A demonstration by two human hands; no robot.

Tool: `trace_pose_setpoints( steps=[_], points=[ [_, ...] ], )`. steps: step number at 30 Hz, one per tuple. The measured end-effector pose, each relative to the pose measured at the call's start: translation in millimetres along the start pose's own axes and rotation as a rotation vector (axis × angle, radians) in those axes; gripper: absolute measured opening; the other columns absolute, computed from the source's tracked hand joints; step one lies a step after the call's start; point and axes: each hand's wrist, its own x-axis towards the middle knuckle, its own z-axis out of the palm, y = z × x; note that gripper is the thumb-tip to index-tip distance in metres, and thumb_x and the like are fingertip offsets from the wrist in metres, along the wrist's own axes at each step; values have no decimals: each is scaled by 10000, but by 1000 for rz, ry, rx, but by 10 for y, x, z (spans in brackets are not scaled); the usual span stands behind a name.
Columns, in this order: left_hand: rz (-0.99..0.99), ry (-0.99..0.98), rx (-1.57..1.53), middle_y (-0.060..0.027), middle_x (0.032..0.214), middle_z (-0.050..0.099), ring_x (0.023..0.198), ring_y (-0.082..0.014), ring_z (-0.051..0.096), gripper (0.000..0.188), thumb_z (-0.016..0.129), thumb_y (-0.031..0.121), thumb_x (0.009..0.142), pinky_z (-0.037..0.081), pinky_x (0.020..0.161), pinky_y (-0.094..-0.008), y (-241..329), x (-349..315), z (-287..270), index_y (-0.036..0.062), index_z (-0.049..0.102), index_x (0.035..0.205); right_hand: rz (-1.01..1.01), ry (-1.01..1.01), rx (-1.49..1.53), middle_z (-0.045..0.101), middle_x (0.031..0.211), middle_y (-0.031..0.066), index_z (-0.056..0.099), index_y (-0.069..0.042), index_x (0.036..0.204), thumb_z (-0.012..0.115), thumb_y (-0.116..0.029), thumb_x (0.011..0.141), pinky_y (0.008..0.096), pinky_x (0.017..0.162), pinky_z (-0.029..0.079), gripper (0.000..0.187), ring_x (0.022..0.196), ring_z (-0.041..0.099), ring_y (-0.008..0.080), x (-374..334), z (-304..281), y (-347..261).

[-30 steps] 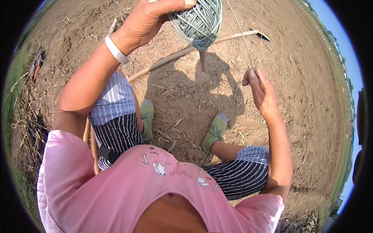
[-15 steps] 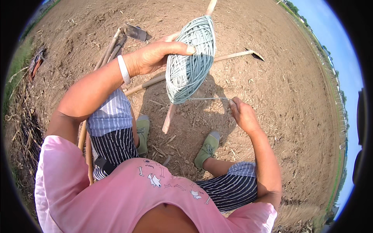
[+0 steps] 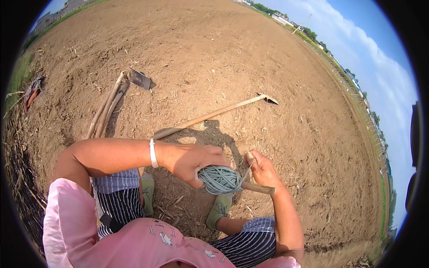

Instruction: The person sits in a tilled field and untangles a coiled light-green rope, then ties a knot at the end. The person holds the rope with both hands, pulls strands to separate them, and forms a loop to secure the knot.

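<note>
My left hand (image 3: 196, 161) is closed around a ball of pale green cord (image 3: 220, 179) wound on a wooden stick (image 3: 258, 188). The stick's near end points right, toward my right wrist; its other end is hidden behind my hand. My right hand (image 3: 260, 167) pinches the loose cord between thumb and fingers, just beyond the right end of the ball. From there the cord runs down to the stick where it leaves the winding. A white band circles my left wrist.
A long-handled hoe (image 3: 210, 115) lies across the soil ahead of me. Further left, another hoe (image 3: 140, 78) rests beside more wooden handles (image 3: 103, 107). My green shoes (image 3: 219, 210) stand on the ground, and dry stalks (image 3: 27, 187) lie along the left edge.
The ball and stick have come down and turned from nearly upright to lying sideways. My right hand has moved in close to the ball's end. The view has tilted up toward the field.
</note>
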Motion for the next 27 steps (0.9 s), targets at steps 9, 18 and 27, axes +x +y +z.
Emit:
trace_pose_setpoints(
  steps=[9,18,27],
  points=[
    [23,1035,-536,-93,1301,523,1199,-191,532,893,785,107,760,445,1031,-366,262,-310,-723,32,258,1477,-44,7,23,556,808,42,544,-28,932,429,-295,1054,314,735,464,316,786,550,158,-43,9,-304],
    [87,1046,-1271,-127,1151,647,1038,-231,663,410,593,185,933,567,898,-428,206,-214,-628,2,481,1282,-210,-404,33,575,761,177,534,-77,1015,455,-285,1029,460,675,470,223,721,603,378,-51,653,-570],
    [-412,297,-457,-178,1294,558,1206,-274,547,752,743,242,755,438,1034,-387,-144,-118,-355,29,425,1403,-89,-27,-462,658,829,169,608,-77,975,589,-256,943,474,730,499,183,802,640,377,20,8,-54]
  ],
)
